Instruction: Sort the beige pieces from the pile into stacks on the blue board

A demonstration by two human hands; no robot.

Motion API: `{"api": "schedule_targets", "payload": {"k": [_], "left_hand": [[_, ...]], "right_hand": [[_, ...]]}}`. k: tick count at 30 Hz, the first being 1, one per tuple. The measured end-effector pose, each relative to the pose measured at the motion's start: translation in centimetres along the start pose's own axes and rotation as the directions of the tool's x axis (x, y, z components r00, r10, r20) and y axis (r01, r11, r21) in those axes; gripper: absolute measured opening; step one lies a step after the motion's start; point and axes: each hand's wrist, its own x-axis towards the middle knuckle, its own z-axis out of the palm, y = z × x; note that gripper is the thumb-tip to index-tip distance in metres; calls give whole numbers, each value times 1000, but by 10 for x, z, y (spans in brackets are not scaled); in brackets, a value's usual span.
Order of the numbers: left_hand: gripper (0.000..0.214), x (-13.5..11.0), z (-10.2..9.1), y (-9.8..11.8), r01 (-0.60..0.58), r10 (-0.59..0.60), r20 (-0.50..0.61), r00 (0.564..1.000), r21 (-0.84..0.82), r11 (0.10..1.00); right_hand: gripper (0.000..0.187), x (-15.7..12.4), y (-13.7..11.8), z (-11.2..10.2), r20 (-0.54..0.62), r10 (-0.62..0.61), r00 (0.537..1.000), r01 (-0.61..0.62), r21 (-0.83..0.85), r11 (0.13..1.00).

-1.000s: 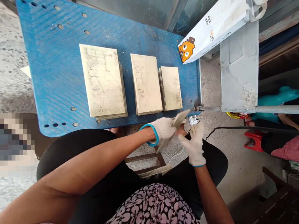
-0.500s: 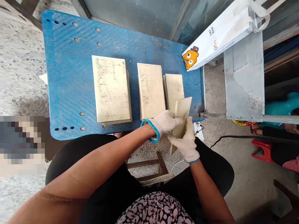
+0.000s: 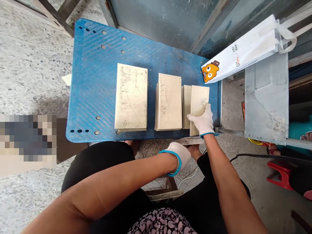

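Note:
My right hand [image 3: 203, 121], in a white glove, grips a narrow beige tile [image 3: 198, 100] at its near end and holds it over the right-hand small stack [image 3: 186, 105] on the blue plastic board [image 3: 92, 81]. My left hand [image 3: 181, 156], gloved too, is closed on a thin pile of tiles [image 3: 188, 140] below the board's front edge, above my lap. A middle stack [image 3: 169, 101] and a wide left stack [image 3: 131, 96] lie on the board.
A white paper bag with an orange cartoon [image 3: 241, 52] leans at the board's right corner. A grey metal machine body [image 3: 266, 97] stands to the right. A black cable [image 3: 268, 157], a red stool [image 3: 280, 172] and a wooden stool frame [image 3: 165, 191] are on the concrete floor.
My right hand carried the single tile forward from my lap onto the right stack. My left hand let go of it and dropped back to the pile by my lap. The view shifted left.

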Motion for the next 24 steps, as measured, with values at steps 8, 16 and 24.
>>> {"api": "schedule_targets", "payload": {"k": [8, 16, 24], "left_hand": [[31, 3, 17, -1, 35, -35, 17, 999, -11, 999], [39, 2, 16, -4, 88, -87, 21, 996, -41, 995], [42, 8, 23, -4, 93, -93, -7, 996, -59, 994]], "right_hand": [[125, 25, -13, 23, 21, 35, 999, -33, -63, 997], [124, 32, -12, 35, 45, 43, 998, -39, -90, 995], [114, 32, -11, 41, 42, -25, 999, 30, -131, 991]]}}
